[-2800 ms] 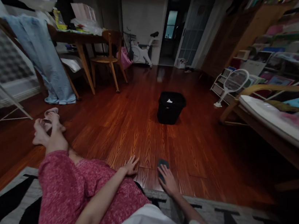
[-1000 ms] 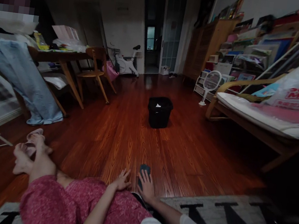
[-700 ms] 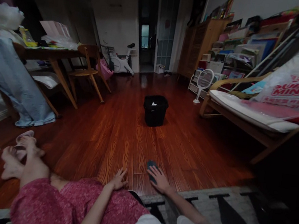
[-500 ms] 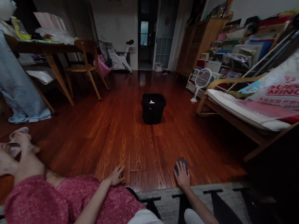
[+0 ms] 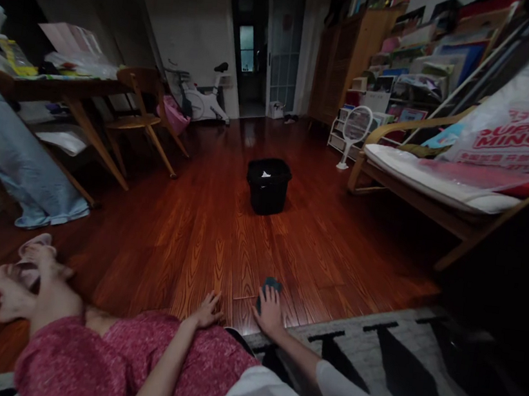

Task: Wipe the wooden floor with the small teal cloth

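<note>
My right hand presses on a small dark blue-green cloth on the wooden floor, close to the rug's edge. Its fingers reach over the cloth and hide part of it. To its left, my left hand holds nothing, its fingers apart, beside the pink shorts at the floor's near side. Farther out on the floor stands a black bin with something white inside it.
A grey rug with black shapes lies at the near right. A wooden armchair holding a white plastic bag stands at the right. At the left are a table, a chair and hanging jeans.
My right hand has slid left across the floor with the cloth and is closer to my left hand. My left hand stays in place. The view has tilted slightly.
</note>
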Demonstrator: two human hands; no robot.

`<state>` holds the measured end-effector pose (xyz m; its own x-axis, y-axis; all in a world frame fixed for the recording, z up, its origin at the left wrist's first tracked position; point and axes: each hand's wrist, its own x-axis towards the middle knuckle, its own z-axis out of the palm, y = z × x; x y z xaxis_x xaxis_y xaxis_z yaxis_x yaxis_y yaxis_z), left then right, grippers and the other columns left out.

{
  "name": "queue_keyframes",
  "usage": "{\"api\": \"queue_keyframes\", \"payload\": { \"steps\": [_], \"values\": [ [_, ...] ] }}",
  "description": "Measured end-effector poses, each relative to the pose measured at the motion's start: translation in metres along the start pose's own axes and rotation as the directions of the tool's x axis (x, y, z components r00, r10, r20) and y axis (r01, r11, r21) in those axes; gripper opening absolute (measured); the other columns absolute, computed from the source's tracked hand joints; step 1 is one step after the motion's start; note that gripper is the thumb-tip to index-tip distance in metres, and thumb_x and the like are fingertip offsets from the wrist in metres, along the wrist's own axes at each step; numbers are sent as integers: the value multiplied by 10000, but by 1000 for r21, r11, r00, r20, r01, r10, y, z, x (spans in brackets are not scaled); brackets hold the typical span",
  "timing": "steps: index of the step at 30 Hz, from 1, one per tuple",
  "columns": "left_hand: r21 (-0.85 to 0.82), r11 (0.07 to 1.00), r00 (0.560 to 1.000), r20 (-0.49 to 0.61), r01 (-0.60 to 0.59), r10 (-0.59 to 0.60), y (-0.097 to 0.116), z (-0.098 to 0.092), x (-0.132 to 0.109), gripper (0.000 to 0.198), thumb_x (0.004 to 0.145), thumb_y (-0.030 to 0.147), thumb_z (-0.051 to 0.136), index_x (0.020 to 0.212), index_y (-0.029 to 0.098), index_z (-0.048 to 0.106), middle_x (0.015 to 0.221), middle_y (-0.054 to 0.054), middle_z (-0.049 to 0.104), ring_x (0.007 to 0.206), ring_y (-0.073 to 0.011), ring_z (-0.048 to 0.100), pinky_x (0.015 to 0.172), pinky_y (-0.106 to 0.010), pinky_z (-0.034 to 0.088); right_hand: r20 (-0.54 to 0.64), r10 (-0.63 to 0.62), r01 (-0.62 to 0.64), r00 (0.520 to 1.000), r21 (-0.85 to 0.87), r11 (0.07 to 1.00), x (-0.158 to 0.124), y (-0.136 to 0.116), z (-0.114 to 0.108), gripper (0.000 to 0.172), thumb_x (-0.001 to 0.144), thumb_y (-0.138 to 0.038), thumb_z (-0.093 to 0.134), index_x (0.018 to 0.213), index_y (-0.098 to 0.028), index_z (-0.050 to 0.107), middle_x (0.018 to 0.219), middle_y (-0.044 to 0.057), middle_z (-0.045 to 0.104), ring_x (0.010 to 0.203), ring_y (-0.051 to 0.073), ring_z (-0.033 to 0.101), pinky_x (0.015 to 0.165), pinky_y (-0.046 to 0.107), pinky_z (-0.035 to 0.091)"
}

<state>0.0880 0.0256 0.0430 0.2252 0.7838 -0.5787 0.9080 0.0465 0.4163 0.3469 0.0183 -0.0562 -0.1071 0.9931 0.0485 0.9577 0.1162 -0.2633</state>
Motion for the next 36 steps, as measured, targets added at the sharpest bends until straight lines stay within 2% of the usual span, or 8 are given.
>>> {"api": "queue_keyframes", "payload": {
  "steps": [5,10,15,19,25,28,31,36],
  "values": [
    [47,999,1000,-9,17,-17,-2,1,-2,911,879,589,513,1601,167,152,1677,-163,19,1542,-278,7,1230,-450,142,-33,-87,88,996,57,994,18,1,-7,689,941,-469,431,1575,-230,308,1654,113,254,1521,275,195,1216,485,124],
    [55,998,1000,-26,-1,3,-6,3,0,907,877,578,516,1596,152,165,1672,-179,64,1539,-288,36,1225,-469,169,-47,211,-213,976,-44,976,35,105,-46,660,964,-436,377,1580,-215,290,1675,113,176,1533,261,141,1217,479,114],
    [87,996,999,-28,-33,36,-11,4,8,885,885,536,525,1593,136,174,1669,-179,101,1539,-261,54,1229,-402,172,-118,598,-606,793,-48,794,10,193,-69,681,994,-448,266,1611,-188,144,1687,135,82,1538,296,73,1200,560,92],
    [152,983,994,-26,-105,110,-1,9,11,878,875,488,551,1600,174,168,1678,-148,91,1539,-271,84,1229,-434,183,-144,653,-659,744,4,752,-10,175,-54,716,990,-457,280,1612,-148,107,1681,175,60,1536,334,59,1189,605,73],
    [178,920,937,68,-349,343,39,25,15,801,884,339,524,1601,232,184,1689,-72,57,1546,-239,45,1244,-420,161,-67,351,-350,934,25,936,-19,72,-20,708,979,-477,356,1597,-158,222,1674,172,112,1541,330,62,1204,577,14],
    [197,890,911,105,-412,399,55,34,20,789,877,294,516,1599,227,203,1690,-59,40,1548,-230,18,1251,-407,127,-23,104,-103,994,44,994,-15,47,-14,728,959,-529,417,1591,-208,254,1680,134,121,1544,304,70,1220,530,15],
    [219,883,908,160,-415,387,65,41,26,802,866,294,537,1596,226,213,1688,-64,4,1547,-245,-9,1245,-444,135,-43,56,-54,998,42,998,-5,65,-22,698,962,-511,426,1585,-235,273,1682,120,128,1544,267,89,1225,483,44],
    [250,900,923,242,-356,298,80,49,28,874,844,324,572,1604,278,145,1681,-50,-71,1537,-301,-78,1219,-555,125,-126,428,-430,895,15,903,9,160,-54,673,980,-460,356,1586,-182,264,1674,149,152,1539,286,90,1213,524,50]
  ]
}}
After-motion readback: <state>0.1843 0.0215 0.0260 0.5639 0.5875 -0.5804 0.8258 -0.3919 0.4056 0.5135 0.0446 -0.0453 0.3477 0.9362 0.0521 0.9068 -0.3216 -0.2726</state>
